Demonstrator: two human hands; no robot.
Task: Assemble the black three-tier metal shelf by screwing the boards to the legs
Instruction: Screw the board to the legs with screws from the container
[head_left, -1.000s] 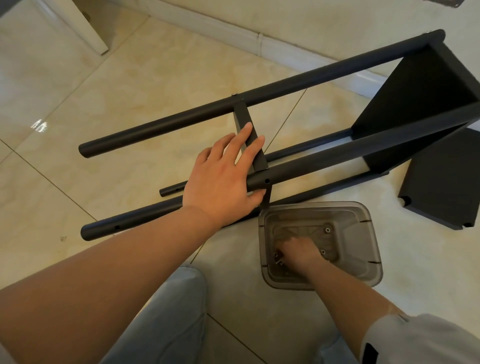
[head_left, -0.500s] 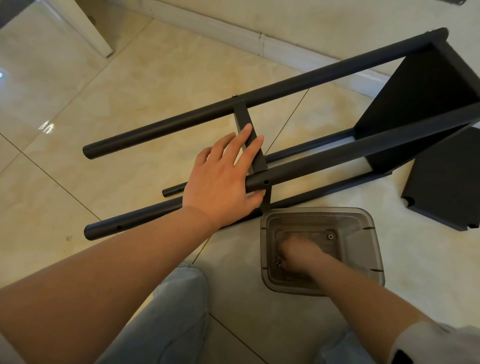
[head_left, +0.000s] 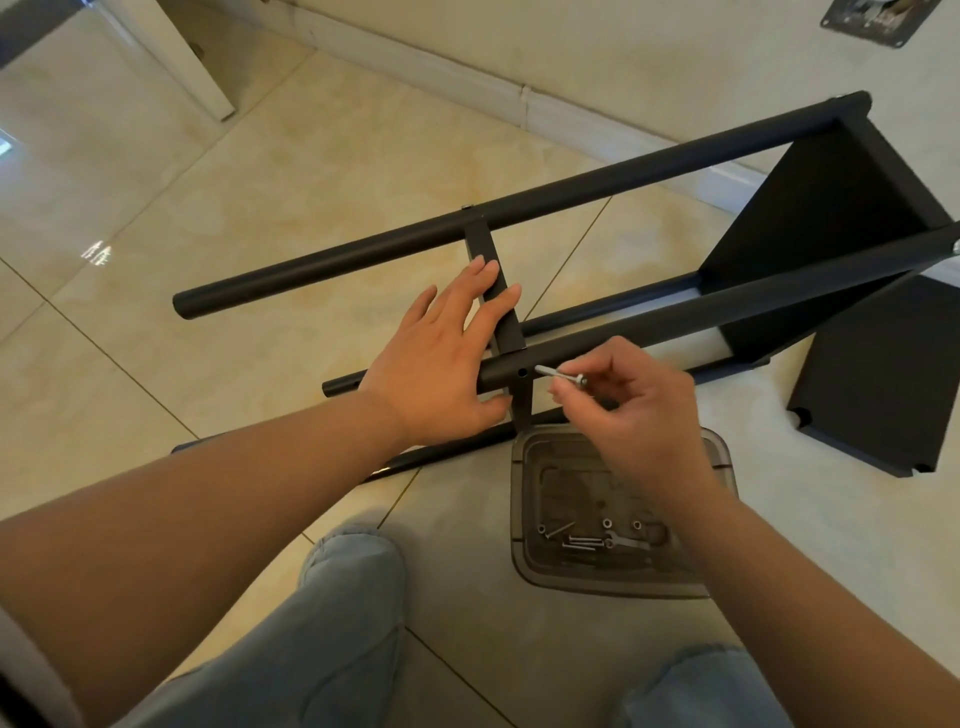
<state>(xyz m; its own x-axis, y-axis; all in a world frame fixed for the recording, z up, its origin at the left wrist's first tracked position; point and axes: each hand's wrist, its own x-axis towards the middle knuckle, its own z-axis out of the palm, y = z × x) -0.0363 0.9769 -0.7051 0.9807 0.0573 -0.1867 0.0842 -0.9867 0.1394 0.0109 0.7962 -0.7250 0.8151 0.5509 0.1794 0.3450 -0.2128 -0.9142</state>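
Observation:
The black shelf frame lies on its side on the tiled floor. Its near upper leg (head_left: 675, 317) has a screw hole (head_left: 521, 372) beside the middle board (head_left: 501, 306), which stands edge-on between the legs. My left hand (head_left: 441, 358) lies flat over that board and the leg, fingers straight. My right hand (head_left: 623, 410) pinches a silver screw (head_left: 558, 375) with its tip pointing at the hole, just right of it. An end board (head_left: 831, 218) sits fixed at the far right of the legs.
A clear grey plastic box (head_left: 722, 571) holding several screws and a small wrench sits on the floor under my right hand. A loose black board (head_left: 883, 384) lies at the right. The wall skirting runs along the back, and my knees are at the bottom.
My right hand came up out of the plastic box with a screw and brought it to the hole in the leg. My left hand stayed on the middle board.

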